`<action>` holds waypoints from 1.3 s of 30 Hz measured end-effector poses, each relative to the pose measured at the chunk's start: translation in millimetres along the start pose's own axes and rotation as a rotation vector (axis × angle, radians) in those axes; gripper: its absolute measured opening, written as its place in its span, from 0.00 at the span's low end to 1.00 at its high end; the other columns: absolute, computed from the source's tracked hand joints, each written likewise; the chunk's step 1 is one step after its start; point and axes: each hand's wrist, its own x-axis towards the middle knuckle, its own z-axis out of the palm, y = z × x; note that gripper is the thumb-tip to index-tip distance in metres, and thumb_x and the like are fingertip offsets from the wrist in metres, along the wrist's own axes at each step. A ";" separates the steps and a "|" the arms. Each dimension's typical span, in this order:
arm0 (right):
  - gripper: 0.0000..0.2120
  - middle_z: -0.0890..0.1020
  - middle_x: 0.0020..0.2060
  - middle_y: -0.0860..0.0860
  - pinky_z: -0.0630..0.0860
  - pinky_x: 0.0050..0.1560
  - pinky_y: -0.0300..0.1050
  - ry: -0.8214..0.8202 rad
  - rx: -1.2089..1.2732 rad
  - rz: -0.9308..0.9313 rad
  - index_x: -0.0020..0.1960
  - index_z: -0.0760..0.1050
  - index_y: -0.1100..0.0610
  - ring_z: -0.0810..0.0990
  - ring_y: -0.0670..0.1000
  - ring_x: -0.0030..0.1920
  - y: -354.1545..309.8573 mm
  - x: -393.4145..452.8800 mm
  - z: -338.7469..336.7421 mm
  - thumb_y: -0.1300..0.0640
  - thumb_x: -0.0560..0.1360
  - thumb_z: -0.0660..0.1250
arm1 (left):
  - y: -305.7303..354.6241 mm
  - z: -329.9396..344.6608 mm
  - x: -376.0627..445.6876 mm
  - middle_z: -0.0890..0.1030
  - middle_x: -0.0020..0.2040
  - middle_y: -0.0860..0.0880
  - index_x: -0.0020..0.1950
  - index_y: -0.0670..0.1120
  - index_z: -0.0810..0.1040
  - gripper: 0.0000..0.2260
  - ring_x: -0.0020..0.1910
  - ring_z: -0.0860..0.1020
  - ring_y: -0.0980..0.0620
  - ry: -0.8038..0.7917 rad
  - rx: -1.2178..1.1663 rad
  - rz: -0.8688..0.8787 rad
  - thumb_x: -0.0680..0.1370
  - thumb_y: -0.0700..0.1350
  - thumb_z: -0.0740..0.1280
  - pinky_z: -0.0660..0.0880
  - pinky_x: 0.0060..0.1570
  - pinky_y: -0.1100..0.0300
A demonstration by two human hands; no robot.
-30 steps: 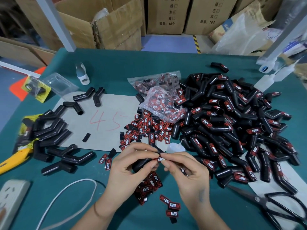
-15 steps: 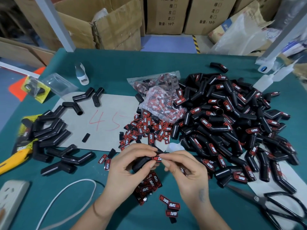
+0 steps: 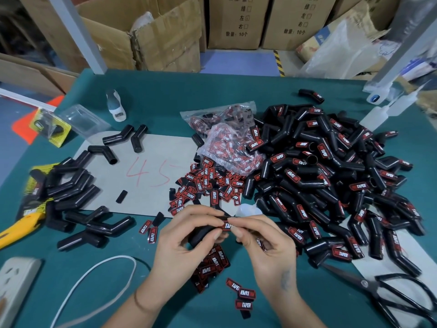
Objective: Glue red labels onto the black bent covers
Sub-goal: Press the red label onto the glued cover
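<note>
Held cover (image 3: 201, 234): mostly hidden by fingers of left hand (image 3: 186, 242) and right hand (image 3: 267, 247); far end unseen.
Label (image 3: 227, 225) on it: print partly covered by fingertips.
Scissors (image 3: 387, 294), 4 o'clock: handles cut by frame edge.
Power strip (image 3: 14, 282), 8 o'clock: cut at left edge.
Yellow knife (image 3: 16, 228), 9 o'clock: partly cut off.
Bagged labels (image 3: 227, 147), 12 o'clock: print blurred by plastic.
Right pile (image 3: 331, 176): lower covers buried, count indeterminable.
</note>
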 end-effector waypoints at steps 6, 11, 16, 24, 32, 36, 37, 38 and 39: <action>0.08 0.85 0.48 0.46 0.81 0.46 0.45 0.019 -0.006 0.037 0.54 0.86 0.44 0.85 0.53 0.47 1.5 -1.3 1.9 0.53 0.78 0.72 | 3.9 0.8 3.5 0.83 0.57 0.49 0.54 0.46 0.85 0.05 0.56 0.83 0.46 0.006 0.161 0.081 0.79 0.40 0.72 0.81 0.54 0.60; 0.08 0.85 0.48 0.47 0.81 0.45 0.57 0.024 0.006 0.064 0.54 0.86 0.43 0.84 0.54 0.47 3.4 -2.5 3.2 0.54 0.78 0.73 | 5.1 3.2 3.7 0.83 0.56 0.47 0.52 0.43 0.86 0.05 0.57 0.83 0.49 0.010 0.205 0.097 0.78 0.39 0.72 0.77 0.58 0.64; 0.12 0.85 0.46 0.46 0.80 0.43 0.57 0.036 -0.015 0.046 0.53 0.86 0.43 0.84 0.53 0.45 2.9 -1.1 3.2 0.60 0.77 0.73 | 5.3 4.1 3.6 0.83 0.55 0.48 0.52 0.43 0.86 0.05 0.56 0.83 0.52 0.014 0.182 0.086 0.77 0.36 0.75 0.78 0.55 0.66; 0.10 0.86 0.49 0.44 0.79 0.50 0.41 -0.006 -0.015 0.072 0.56 0.84 0.41 0.85 0.51 0.49 -5.6 -3.2 8.1 0.53 0.76 0.73 | 5.9 6.0 4.5 0.80 0.54 0.52 0.53 0.49 0.86 0.06 0.54 0.82 0.52 0.046 0.156 0.044 0.77 0.41 0.73 0.76 0.55 0.66; 0.14 0.87 0.48 0.47 0.81 0.54 0.52 -0.037 -0.006 0.122 0.60 0.82 0.36 0.85 0.53 0.53 -4.5 -5.4 6.2 0.47 0.76 0.73 | 3.3 5.0 4.6 0.79 0.54 0.50 0.53 0.49 0.88 0.07 0.54 0.81 0.49 0.033 0.161 0.041 0.77 0.41 0.74 0.75 0.54 0.63; 0.13 0.86 0.45 0.49 0.81 0.51 0.51 -0.076 0.039 0.134 0.62 0.80 0.38 0.85 0.53 0.49 -7.3 -4.5 6.8 0.49 0.78 0.71 | 4.9 3.4 4.9 0.78 0.54 0.51 0.51 0.49 0.88 0.06 0.54 0.80 0.49 0.026 0.218 0.064 0.77 0.42 0.74 0.76 0.54 0.62; 0.14 0.86 0.44 0.51 0.81 0.50 0.50 -0.079 0.054 0.142 0.62 0.80 0.38 0.85 0.53 0.47 -7.5 -3.6 6.8 0.49 0.78 0.70 | 5.5 3.2 5.2 0.78 0.55 0.52 0.51 0.49 0.88 0.05 0.55 0.81 0.49 0.019 0.247 0.086 0.77 0.41 0.74 0.75 0.55 0.62; 0.14 0.85 0.43 0.52 0.81 0.48 0.48 -0.079 0.068 0.151 0.62 0.80 0.38 0.85 0.51 0.46 -7.7 -2.7 6.4 0.50 0.77 0.70 | 5.9 3.2 5.3 0.78 0.55 0.52 0.52 0.48 0.88 0.06 0.55 0.81 0.50 0.012 0.272 0.110 0.78 0.41 0.74 0.75 0.55 0.63; 0.15 0.85 0.42 0.53 0.81 0.47 0.46 -0.079 0.079 0.157 0.62 0.80 0.38 0.84 0.50 0.44 -7.7 -1.9 6.1 0.50 0.77 0.70 | 6.3 3.3 5.1 0.78 0.56 0.53 0.53 0.47 0.87 0.06 0.55 0.81 0.50 0.007 0.292 0.127 0.78 0.41 0.74 0.75 0.56 0.63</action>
